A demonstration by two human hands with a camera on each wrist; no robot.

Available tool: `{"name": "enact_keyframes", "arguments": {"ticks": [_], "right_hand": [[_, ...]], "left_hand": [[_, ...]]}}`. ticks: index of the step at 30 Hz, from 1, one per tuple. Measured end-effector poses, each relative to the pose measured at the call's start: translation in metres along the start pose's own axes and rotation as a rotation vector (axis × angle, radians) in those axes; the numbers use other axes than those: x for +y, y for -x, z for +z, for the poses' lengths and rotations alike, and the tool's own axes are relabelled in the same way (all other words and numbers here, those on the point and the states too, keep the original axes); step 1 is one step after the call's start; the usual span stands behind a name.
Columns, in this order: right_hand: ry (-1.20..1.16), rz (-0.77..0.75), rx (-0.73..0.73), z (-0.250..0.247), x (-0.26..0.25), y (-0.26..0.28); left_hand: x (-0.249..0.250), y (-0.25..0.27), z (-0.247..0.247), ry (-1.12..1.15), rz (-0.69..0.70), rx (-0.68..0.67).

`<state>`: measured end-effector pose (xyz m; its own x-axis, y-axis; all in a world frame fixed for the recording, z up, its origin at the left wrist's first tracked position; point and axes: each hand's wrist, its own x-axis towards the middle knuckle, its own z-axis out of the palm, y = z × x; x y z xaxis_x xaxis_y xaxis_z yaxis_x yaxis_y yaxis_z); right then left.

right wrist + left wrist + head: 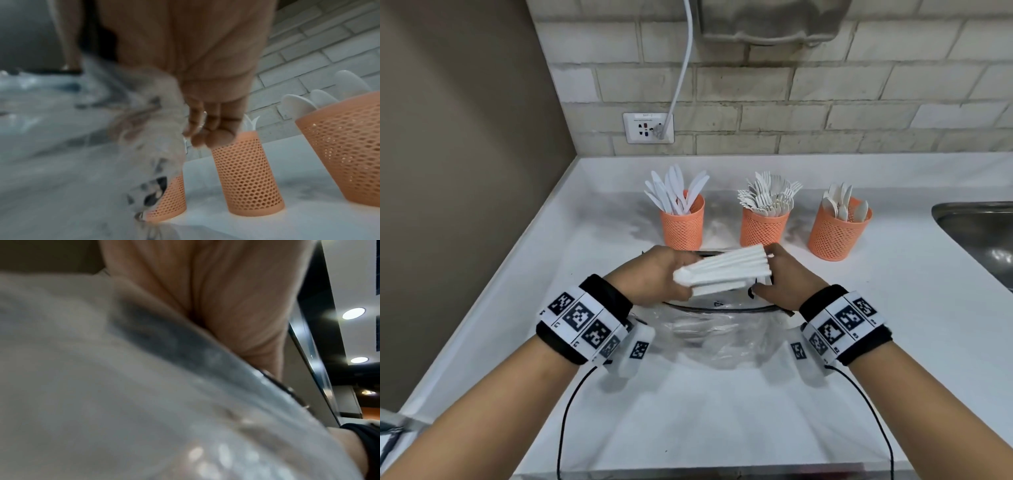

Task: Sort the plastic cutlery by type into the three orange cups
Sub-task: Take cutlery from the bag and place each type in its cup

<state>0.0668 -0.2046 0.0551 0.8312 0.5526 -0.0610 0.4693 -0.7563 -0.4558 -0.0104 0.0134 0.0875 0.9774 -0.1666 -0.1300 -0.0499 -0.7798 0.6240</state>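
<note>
- Both our forearms reach forward over the white tabletop [722, 428], each wrist wrapped in a band of black-and-white markers.
- Our left hand [654, 274] curls round one end of a bundle of white plastic cutlery [726, 270], its handles fanning out toward the right.
- Our right hand [787, 277] has its fingers at the fanned handle ends; we cannot tell whether it pinches them or only steadies them.
- Under the hands sits a clear plastic bag [719, 339] inside a dark-rimmed bowl; what remains in it is too blurred to name.
- Beyond stand three orange mesh cups: the knife cup [683, 224] on the left, the fork cup [764, 228] in the middle, the spoon cup [837, 233] on the right, each already holding its kind.
- We judge the pieces light, stiff and smooth, so they may slide out of a loose bundle; gripping across the handles near the middle should keep them together.
</note>
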Motion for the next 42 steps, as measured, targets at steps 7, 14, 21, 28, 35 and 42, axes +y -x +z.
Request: {"name": "enact_keyframes", "arguments": {"ticks": [7, 14, 21, 28, 35, 42], "right_hand": [[-0.137, -0.242, 0.361, -0.028, -0.022, 0.012], [0.355, -0.228, 0.082, -0.011, -0.048, 0.008], [0.13, -0.18, 0.062, -0.013, -0.045, 0.006], [-0.126, -0.053, 0.31, -0.016, -0.035, 0.002], [-0.288, -0.101, 0.335, -0.017, -0.043, -0.007], [-0.217, -0.098, 0.26, -0.003, -0.045, -0.01]], "left_hand": [[0.004, -0.012, -0.005, -0.128, -0.034, 0.039], [0.034, -0.014, -0.006, -0.548, 0.188, -0.011], [0.038, -0.028, -0.012, -0.548, 0.381, 0.208], [0.032, -0.047, -0.001, 0.317, 0.066, 0.627], [0.057, -0.056, 0.03, 1.195, 0.075, 0.168], [0.06, -0.069, 0.032, 1.396, 0.068, 0.268]]}}
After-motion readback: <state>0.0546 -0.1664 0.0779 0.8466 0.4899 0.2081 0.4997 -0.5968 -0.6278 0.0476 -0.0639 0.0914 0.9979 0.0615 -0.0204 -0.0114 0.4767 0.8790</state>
